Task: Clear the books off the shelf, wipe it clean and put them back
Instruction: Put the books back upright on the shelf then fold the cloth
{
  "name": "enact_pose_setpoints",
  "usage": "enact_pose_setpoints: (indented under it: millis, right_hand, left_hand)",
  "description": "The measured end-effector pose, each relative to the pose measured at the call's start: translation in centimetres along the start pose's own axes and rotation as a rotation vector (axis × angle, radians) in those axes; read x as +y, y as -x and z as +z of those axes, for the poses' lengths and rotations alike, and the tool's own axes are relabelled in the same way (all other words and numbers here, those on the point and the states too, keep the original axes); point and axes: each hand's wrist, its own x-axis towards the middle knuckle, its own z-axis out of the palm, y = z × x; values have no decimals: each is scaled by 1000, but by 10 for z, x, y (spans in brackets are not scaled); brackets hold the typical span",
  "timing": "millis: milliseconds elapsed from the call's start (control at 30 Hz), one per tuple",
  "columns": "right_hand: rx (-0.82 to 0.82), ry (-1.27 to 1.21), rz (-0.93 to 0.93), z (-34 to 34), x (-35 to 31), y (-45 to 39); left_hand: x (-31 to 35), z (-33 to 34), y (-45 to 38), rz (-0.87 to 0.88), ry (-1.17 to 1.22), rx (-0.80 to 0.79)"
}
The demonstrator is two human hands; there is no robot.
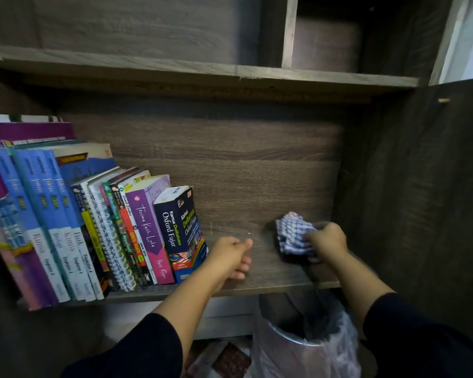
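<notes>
Shelf [271, 271]: cloth [292, 236] in right hand [327, 241]

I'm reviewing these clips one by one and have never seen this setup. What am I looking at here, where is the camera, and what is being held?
There is no machine here: a person works with bare hands, and the single picture comes from a camera worn on their head, looking forward and down. In front is a dark wooden shelf. A row of books stands on its left part, leaning. The right hand grips a crumpled blue-and-white checked cloth on the shelf board, near the right wall. The left hand rests beside the last book with fingers curled, holding nothing that I can see. Below stands a bin lined with a plastic bag.
</notes>
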Motion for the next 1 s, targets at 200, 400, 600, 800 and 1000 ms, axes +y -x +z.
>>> enact_pose_setpoints:
  millis: [200, 400, 600, 800, 1000]
  right_hand:
    - [-423, -301, -123, 25, -47, 55]
    - [-649, -221, -128, 29, -52, 75]
    - [-623, -204, -85, 20, -55, 75]
    - [-286, -460, -140, 25, -59, 65]
    - [-102, -360, -289, 25, -56, 60]
  left_hand:
    - [20, -7, 16, -34, 402, -139]
    - [22, -16, 21, 92, 479, -82]
    - [28, -29, 32, -102, 388, -290]
    - [25, -27, 25, -17, 536, -273]
    - [22, -32, 16, 58, 385, -78]
